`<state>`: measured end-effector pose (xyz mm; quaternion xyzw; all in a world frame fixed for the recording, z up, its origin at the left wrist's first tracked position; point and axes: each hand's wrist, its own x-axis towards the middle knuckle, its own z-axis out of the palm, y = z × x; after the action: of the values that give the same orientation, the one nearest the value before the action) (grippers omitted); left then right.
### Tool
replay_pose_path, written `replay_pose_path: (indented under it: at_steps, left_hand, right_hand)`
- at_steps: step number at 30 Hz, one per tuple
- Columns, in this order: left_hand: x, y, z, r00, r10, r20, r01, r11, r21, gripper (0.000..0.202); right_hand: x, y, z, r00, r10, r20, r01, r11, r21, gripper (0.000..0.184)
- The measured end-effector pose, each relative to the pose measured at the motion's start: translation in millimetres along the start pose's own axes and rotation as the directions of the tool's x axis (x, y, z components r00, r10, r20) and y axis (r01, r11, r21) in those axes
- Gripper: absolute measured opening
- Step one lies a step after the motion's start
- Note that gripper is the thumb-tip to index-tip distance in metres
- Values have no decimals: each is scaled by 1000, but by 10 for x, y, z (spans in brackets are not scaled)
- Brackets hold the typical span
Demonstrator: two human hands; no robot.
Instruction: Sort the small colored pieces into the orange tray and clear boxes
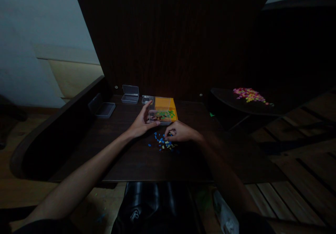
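Observation:
My left hand [141, 122] grips the left side of a clear plastic box [165, 122], its thumb along the near edge and its fingers up by the raised lid. Small dark reddish-brown pieces lie inside this box. Just behind it is a yellow tray [172, 104] with small green pieces [171, 114] in it. My right hand [181, 131] is closed in a pinch over a loose pile of tiny blue and pale yellow pieces [164, 143] on the dark wooden table. Whatever its fingertips hold is too small to make out.
Two open clear boxes [130, 98] [105, 109] stand at the table's back left, and a smaller clear case [145, 99] is beside the tray. Pink and yellow bits [250, 95] are heaped on a side shelf [223, 99] at right. A tall dark panel [168, 45] rises behind.

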<state>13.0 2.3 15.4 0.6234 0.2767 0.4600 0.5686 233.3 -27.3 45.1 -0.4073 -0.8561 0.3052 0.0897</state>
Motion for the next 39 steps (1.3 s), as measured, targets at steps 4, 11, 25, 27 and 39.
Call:
replay_pose_path:
  at_steps: [4,11,25,27,39]
  left_hand:
    - [-3,10,8,1000,-8,4,8,1000,-12,105]
    - [-2,5,10,1000,9,17,-9,1000,-16,104]
    - [-18,36,30,1000,-18,24,19,1000,-17,105]
    - [-23,41,33,1000,-14,26,15,1000,-10,104]
    - [-58,35,69,996,-31,87,28,999,37,100]
  right_hand:
    - [16,-29,13,999,28,30,-26,998,-60,18]
    - [43,-37,31,996,25,83,-16,994,-110,15]
    - [-44,32,-69,970,2,-242,58,969,242,36]
    - [-37,50,-73,938,29,-345,51,974,222,35]
    - [26,151,-7,897,-9,-442,-24,997,-69,28]
